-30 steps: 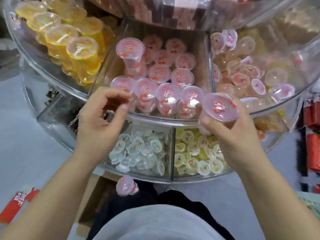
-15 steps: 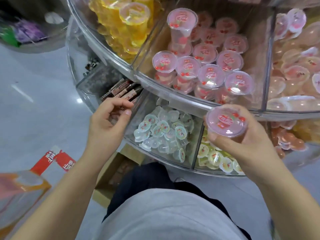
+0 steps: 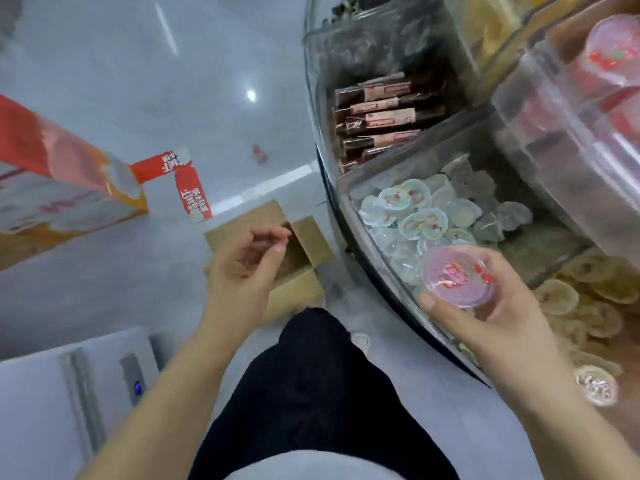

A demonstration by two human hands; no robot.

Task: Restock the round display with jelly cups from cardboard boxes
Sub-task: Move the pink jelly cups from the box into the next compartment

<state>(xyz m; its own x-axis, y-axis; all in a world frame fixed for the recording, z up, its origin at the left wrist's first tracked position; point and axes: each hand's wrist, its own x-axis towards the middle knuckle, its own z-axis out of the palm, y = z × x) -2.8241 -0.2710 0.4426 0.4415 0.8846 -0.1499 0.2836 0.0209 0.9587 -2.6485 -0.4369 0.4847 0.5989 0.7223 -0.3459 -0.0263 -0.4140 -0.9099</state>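
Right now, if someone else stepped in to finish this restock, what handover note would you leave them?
Right hand grips one pink jelly cup, not yet placed.
Left hand holds nothing, fingers loosely curled, above the open cardboard box on the floor.
Round display sits at right; its pink cups are on the upper tier.
Left: shelve the held cup, then check the box, whose contents cannot be seen.

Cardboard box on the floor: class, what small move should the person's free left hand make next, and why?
Probably lower the left hand into the open cardboard box for another cup. It hangs just above the box with loosely curled fingers, holding nothing, while the right hand already grips a pink jelly cup beside the round display. What the box holds cannot be seen.
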